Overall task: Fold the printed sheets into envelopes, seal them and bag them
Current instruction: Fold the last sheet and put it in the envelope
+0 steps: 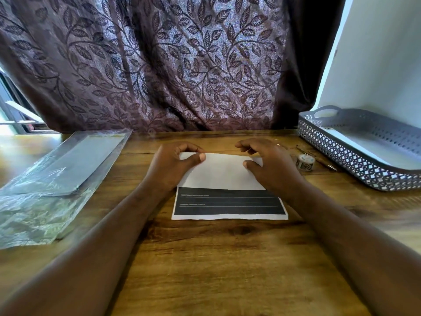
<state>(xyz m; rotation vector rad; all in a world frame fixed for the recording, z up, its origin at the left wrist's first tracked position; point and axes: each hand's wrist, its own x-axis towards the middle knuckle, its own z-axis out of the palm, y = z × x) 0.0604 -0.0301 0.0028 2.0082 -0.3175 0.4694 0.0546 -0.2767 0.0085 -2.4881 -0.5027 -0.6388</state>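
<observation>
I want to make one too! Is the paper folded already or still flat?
Partly folded. The printed sheet has its far part turned over toward the person, blank side up, covering all but the dark strip. Both hands press the far crease.

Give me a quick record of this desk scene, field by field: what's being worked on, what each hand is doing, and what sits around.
work piece: white printed paper sheet with a black band, partly folded, flat on the wooden table
left hand: pinching the sheet's far left corner
right hand: pressing the far right corner
left side: clear plastic bags
right side: grey perforated plastic tray holding white paper
near tray: small roll of patterned tape
backdrop: purple leaf-patterned curtain
</observation>
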